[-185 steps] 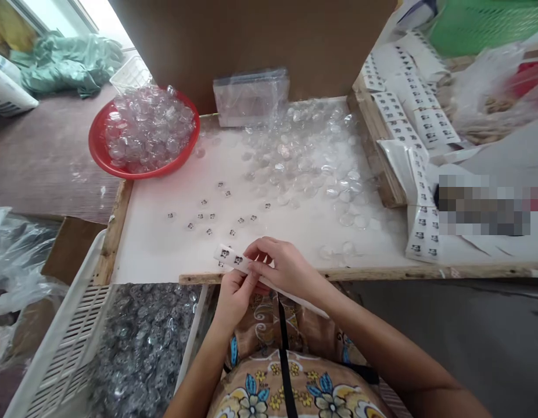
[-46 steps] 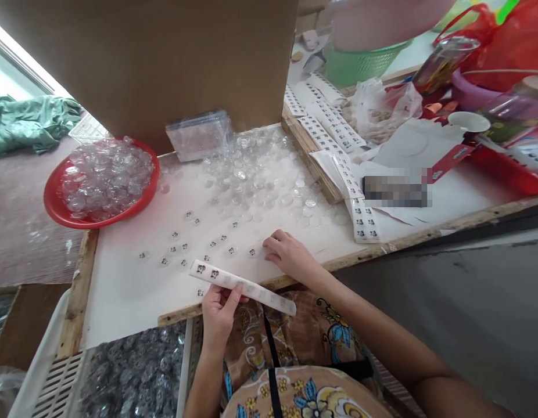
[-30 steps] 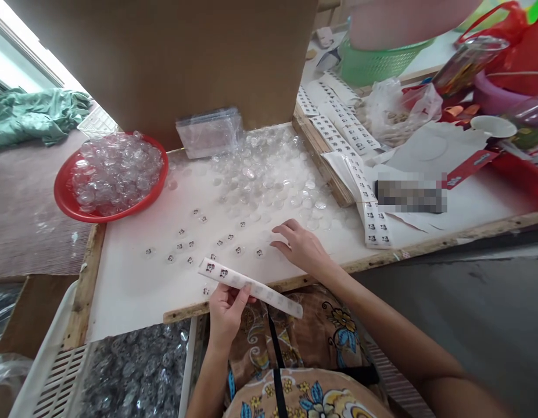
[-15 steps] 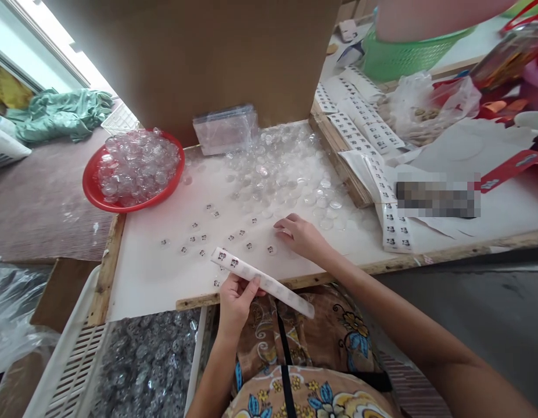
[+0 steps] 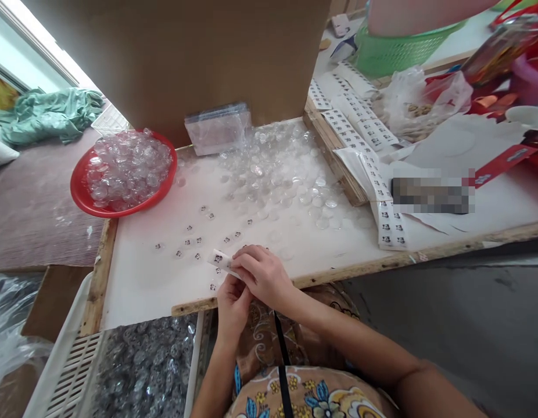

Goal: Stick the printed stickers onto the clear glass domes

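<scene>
My left hand (image 5: 233,305) is closed on a white strip of stickers (image 5: 221,259) printed with small black figures, near the table's front edge. Over the same strip lies my right hand (image 5: 264,273), its fingers bent and close to a sticker; whether a sticker is between its fingertips is hidden. Several clear discs bearing stickers (image 5: 199,240) are spread on the white tabletop left of my hands. Beyond them lies a heap of plain clear discs (image 5: 278,168).
A red basin (image 5: 79,183) of clear pieces stands at the back left. A large cardboard sheet (image 5: 177,58) rises behind the table. More sticker strips (image 5: 373,168) lie to the right past a wooden bar (image 5: 334,157). Below left is a white crate (image 5: 72,377) of discs.
My right hand has come left and nearer, from the tabletop beside the discs onto the sticker strip. My left hand still holds the strip. The view has shifted slightly.
</scene>
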A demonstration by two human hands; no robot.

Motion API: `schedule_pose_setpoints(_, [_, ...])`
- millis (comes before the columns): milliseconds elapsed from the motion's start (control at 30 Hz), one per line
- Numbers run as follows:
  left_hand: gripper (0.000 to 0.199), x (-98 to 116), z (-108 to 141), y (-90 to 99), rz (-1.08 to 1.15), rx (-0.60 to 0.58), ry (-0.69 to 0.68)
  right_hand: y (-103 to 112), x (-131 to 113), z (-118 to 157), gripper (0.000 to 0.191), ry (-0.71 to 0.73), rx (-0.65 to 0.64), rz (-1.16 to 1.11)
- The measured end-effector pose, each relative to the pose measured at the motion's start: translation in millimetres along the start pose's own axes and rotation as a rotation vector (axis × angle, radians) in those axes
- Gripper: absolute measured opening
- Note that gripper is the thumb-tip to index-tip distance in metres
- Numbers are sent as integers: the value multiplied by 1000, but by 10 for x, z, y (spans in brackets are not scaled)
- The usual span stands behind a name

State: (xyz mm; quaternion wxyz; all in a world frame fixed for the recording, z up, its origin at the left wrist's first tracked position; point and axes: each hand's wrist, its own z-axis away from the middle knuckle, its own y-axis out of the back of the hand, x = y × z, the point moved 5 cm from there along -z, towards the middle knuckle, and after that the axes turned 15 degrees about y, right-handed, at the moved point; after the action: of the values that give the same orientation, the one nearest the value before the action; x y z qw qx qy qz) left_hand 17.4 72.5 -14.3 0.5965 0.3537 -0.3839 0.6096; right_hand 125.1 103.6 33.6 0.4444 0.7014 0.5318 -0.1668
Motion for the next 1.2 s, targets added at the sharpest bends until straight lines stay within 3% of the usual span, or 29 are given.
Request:
schedule_pose_setpoints(100, [25,-35,5,-5,-1,-21,59,253,148,36,8,-49,106,-133])
schedule_pose_setpoints(200, [26,-70,25,-1,-20,-26,91,589,530,186,13,-304,151,-216])
schedule_pose_setpoints(333, [26,-63,36,0,-64,-7,65,814,934,491,24,-527,-20,-147])
schedule_pose_setpoints(467, [26,-52,34,-5,-62,-9,61,791,1017,646,20,-575,-125,-4])
schedule_pose_setpoints(633, [24,-63,49,7,-61,-12,53,728,954,604,12,-586,-171,125])
schedule_pose_setpoints(767, [24,-61,54,-4,-64,-11,63,697,864,544,7,-504,-203,312])
schedule_pose_setpoints(933, [24,-53,46,-16,-58,-17,72,443,784,462,13,-488,-225,367])
schedule_pose_setpoints(1000, [24,-54,45,-6,-65,-12,70,304,762,421,22,-473,-207,273])
schedule_pose_setpoints(1067, [24,-62,44,9,-64,-8,69,236,734,379,20,-411,-155,202])
schedule_pose_setpoints(1200, [24,-88,32,10,-60,-43,72,364,669,316,7,-315,-25,190])
